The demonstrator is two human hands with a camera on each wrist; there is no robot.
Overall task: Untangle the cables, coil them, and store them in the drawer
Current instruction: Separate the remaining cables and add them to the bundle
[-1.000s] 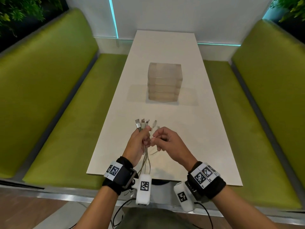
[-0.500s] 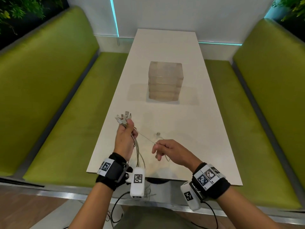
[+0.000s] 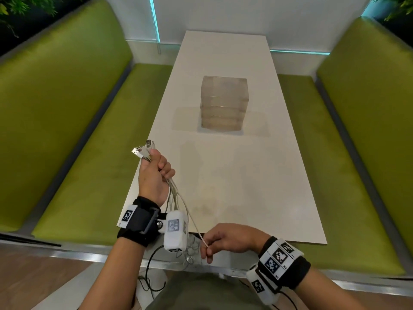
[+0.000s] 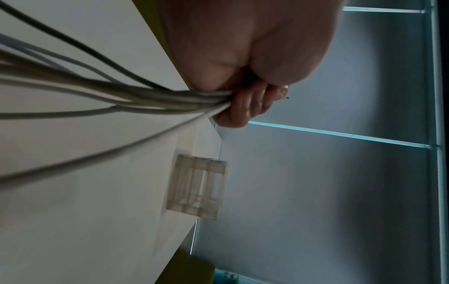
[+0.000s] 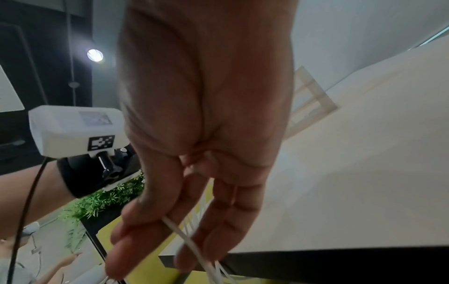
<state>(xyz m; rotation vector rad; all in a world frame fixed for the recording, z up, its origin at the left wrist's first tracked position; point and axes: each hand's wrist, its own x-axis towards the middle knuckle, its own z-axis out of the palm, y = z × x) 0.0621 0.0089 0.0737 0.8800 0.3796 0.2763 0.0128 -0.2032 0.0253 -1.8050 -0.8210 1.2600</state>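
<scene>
So this is squarely in the untangling step. The person's left hand point(image 3: 154, 175) is clenched around a bundle of thin white and grey charging cables point(image 3: 176, 198), fist raised over the near left corner of the long white table point(image 3: 257, 175), with the metal plug ends point(image 3: 143, 149) fanned out above the knuckles. The rest of the cables hang down past the wrist into a loose snarl below the table edge, in front of the person's lap.

The right hand point(image 3: 225, 239) sits low by the near table edge, thumb and forefinger pinching one single white cable point(image 3: 194, 222) that runs taut up to the left fist. Looks to me like one strand is being stripped out of the bunch.

Compared with half a second ago, the right hand has dropped down and back toward the body, and the left fist has gone up a bit, so the strand between them is much longer now. A second ago both hands were together at the plugs.

Next, I'd guess: keep drawing that cable until its tail clears the snarl, easing off if it snags, then coil it. The translucent plastic drawer unit point(image 3: 224, 104) stands mid-table, well apart from both hands, drawers closed as far as I can tell.
</scene>
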